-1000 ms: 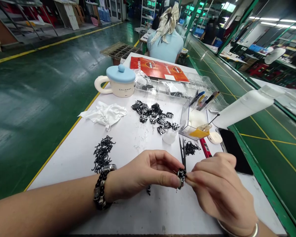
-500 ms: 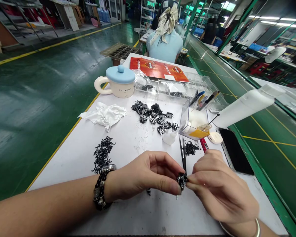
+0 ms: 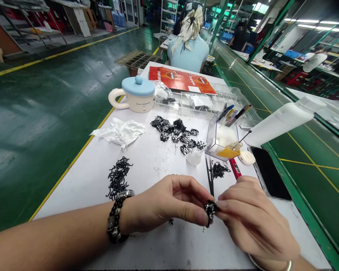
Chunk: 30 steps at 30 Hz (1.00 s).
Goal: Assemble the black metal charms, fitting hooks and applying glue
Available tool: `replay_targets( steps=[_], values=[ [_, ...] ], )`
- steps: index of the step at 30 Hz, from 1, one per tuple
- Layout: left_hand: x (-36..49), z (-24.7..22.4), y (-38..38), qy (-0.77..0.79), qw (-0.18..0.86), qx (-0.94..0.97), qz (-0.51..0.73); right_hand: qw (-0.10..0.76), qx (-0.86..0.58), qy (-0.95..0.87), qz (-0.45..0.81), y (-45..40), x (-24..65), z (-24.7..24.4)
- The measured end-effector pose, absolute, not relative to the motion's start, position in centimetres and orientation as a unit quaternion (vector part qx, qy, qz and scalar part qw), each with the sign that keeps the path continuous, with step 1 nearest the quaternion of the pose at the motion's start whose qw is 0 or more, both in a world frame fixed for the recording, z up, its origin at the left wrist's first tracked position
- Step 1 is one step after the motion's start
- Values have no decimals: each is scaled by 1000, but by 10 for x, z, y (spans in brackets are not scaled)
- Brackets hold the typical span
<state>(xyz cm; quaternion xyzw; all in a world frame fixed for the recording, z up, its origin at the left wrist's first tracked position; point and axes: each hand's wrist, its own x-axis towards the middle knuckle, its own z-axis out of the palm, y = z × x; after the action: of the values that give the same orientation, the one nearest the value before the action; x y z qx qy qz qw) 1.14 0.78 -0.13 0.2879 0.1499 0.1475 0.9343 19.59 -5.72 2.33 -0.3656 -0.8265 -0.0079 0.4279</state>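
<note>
My left hand point(image 3: 177, 203) pinches a small black-and-silver part point(image 3: 209, 211) between thumb and fingers, above the white table. From the other side, the thumb and forefinger of my right hand point(image 3: 254, 218) are closed at the part's right edge; whether they grip the part itself or a tiny piece against it is hidden. Just beyond the hands lie black tweezers point(image 3: 210, 177) and a small heap of short black pieces point(image 3: 219, 169). A larger pile of curved black pieces point(image 3: 118, 177) sits left of my left wrist. Farther back is a cluster of similar black-and-silver parts point(image 3: 175, 130).
A lidded mug point(image 3: 138, 101) and a crumpled white cloth point(image 3: 121, 131) stand at the left. On the right are a clear pen box point(image 3: 223, 139), a small white bottle point(image 3: 194, 157), a large white bottle point(image 3: 282, 120) and a phone point(image 3: 271, 173). A person point(image 3: 189, 49) sits beyond the table.
The held part has turned slightly and shifted a little to the right. My right hand has moved slightly down and its fingers look a bit straighter.
</note>
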Motion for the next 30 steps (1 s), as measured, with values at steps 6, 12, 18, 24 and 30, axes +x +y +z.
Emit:
replay_targets(
  steps=[6,12,18,24,30],
  values=[
    [14,-1,5,160,935,272,160,398,-377,-830,-104,-62,196,21],
    [14,0,6,168,935,271,157,392,-380,-823,-152,-64,194,21],
    [12,1,9,182,927,291,149,350,-372,-843,-168,-65,198,23],
    [13,1,5,170,932,277,161,339,-363,-852,-167,-69,200,25],
    [13,0,6,176,929,283,162,313,-380,-854,-171,-72,198,29]
  ],
)
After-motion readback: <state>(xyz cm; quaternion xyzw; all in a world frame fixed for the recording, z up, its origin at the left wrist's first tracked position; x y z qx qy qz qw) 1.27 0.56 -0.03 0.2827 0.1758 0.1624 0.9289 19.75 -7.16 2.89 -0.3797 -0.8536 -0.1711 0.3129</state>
